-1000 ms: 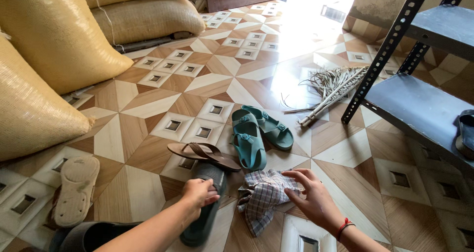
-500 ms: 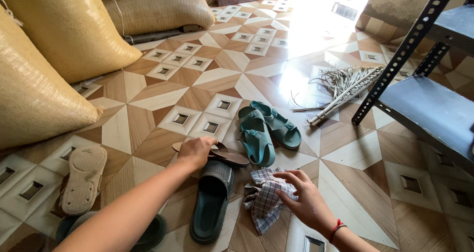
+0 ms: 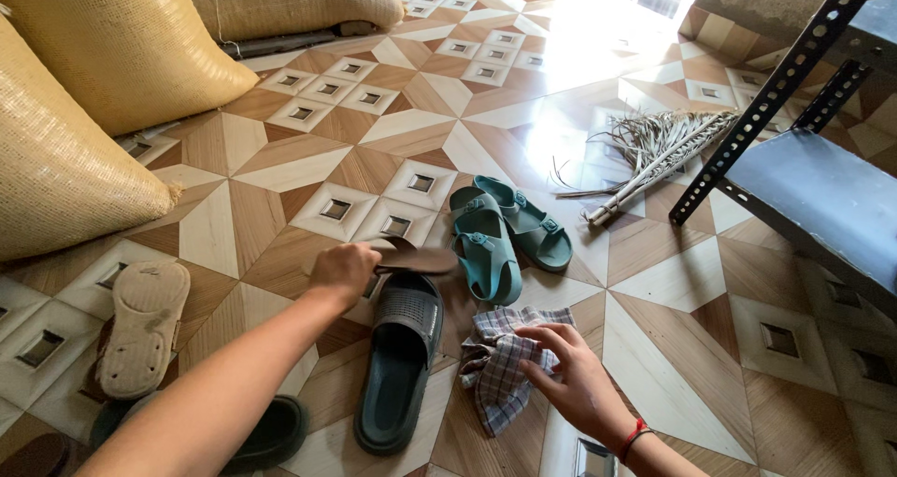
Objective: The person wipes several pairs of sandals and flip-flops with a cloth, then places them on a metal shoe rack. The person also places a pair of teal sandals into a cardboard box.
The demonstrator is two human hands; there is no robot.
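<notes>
Since a moment ago your left hand [image 3: 344, 270] has lifted the brown sandal [image 3: 411, 256] off the tiled floor [image 3: 280, 169], fingers clamped on its end, above the dark slide [image 3: 400, 365]. Your right hand [image 3: 575, 379] pinches the checked cloth [image 3: 500, 370] beside it, near the teal sandals [image 3: 505, 234].

Two hands are in view, the left hand [image 3: 344, 270] and the right hand [image 3: 572, 380], along with one checked cloth [image 3: 503, 365] and one dry palm-leaf broom [image 3: 654, 150]. Footwear on the floor comes to at least six pieces: two teal buckled sandals [image 3: 505, 232], one brown flip-flop [image 3: 411, 255], one dark green slide [image 3: 400, 365], one beige sandal lying sole-up [image 3: 142, 326], and one more dark slipper [image 3: 271, 432] partly hidden behind the forearm. Three big woven sacks [image 3: 121, 47] stand along the left, and one metal shelf rack [image 3: 813, 187] stands at the right.
</notes>
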